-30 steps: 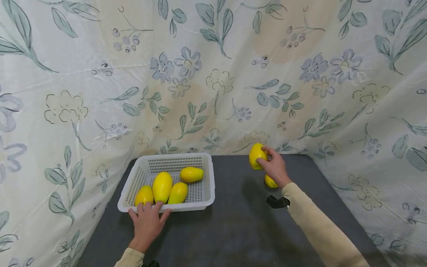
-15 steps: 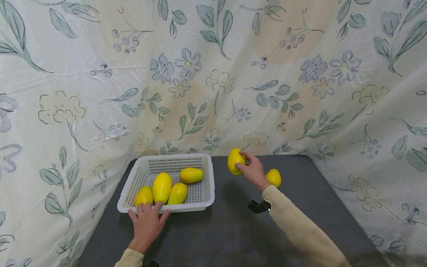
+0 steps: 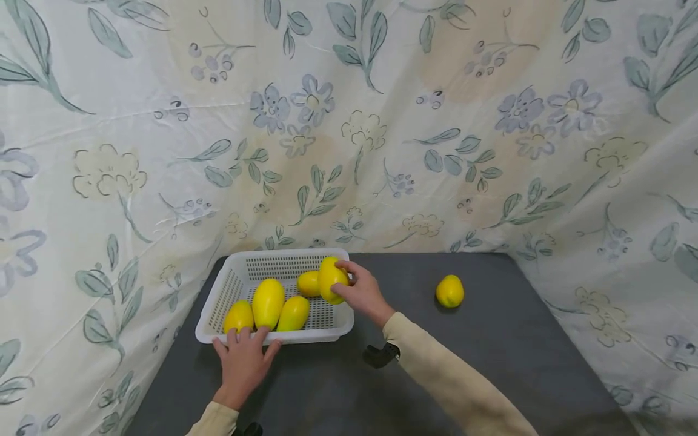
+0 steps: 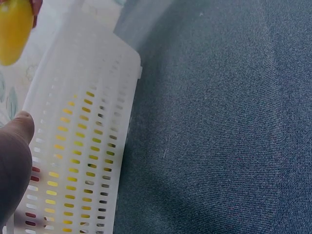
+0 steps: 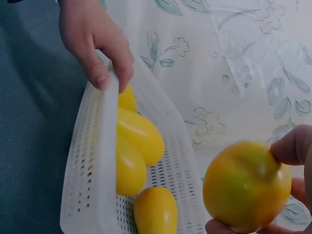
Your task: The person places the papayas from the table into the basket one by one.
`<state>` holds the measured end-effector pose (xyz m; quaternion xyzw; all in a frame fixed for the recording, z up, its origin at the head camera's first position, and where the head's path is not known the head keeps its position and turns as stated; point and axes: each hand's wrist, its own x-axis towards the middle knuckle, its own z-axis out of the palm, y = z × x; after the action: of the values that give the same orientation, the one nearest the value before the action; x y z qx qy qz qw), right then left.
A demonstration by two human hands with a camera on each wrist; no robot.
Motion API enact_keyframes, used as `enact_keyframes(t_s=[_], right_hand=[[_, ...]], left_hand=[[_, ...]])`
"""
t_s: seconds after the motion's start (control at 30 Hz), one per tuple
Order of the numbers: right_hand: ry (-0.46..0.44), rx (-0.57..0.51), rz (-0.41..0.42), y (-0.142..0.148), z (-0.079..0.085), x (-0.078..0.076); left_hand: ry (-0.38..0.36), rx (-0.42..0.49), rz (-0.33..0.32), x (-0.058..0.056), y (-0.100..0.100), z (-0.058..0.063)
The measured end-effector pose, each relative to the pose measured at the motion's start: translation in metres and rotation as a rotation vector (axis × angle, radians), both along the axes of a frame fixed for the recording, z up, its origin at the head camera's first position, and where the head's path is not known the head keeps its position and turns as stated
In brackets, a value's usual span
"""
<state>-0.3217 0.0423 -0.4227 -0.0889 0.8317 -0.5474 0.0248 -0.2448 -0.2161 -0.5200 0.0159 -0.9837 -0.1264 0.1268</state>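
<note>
My right hand [image 3: 366,295] holds a yellow mango [image 3: 330,281] between thumb and fingers, over the right end of a white perforated plastic basket [image 3: 326,335]. In the right wrist view this held mango [image 5: 246,187] turns a greenish dimpled end to the camera. My left hand [image 3: 243,364] grips the basket's near rim, its thumb [image 4: 20,127] outside and its fingers reaching over the inside. Several mangoes lie in the basket, among them a large one [image 3: 268,304] and a greenish one [image 3: 293,313]. Behind the held mango, another mango [image 3: 308,283] is partly hidden.
One more mango [image 3: 449,292] lies on the dark cloth-covered table [image 3: 491,351], right of the basket. A floral curtain [image 3: 360,151] hangs right behind the table's far edge and along both sides.
My right hand has carried the mango leftward from above the right part of the table to over the basket, uncovering the mango on the table. The left hand has stayed on the rim.
</note>
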Motion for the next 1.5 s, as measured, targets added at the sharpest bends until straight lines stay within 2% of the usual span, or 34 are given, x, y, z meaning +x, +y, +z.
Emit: enact_keyframes(t_s=[0.37, 0.57, 1.07, 1.5], right_hand=[[-0.023, 0.035, 0.002, -0.003, -0.009, 0.002], [-0.030, 0.039, 0.007, -0.004, -0.014, 0.003], [-0.029, 0.059, -0.008, -0.001, -0.012, 0.004], [-0.058, 0.026, -0.011, 0.001, -0.014, 0.006]], left_hand=[[0.031, -0.009, -0.011, -0.002, 0.001, -0.003], [0.015, -0.018, -0.001, -0.002, -0.001, -0.004], [-0.001, -0.004, 0.003, 0.000, -0.001, -0.001], [0.001, -0.001, 0.004, 0.001, 0.000, -0.002]])
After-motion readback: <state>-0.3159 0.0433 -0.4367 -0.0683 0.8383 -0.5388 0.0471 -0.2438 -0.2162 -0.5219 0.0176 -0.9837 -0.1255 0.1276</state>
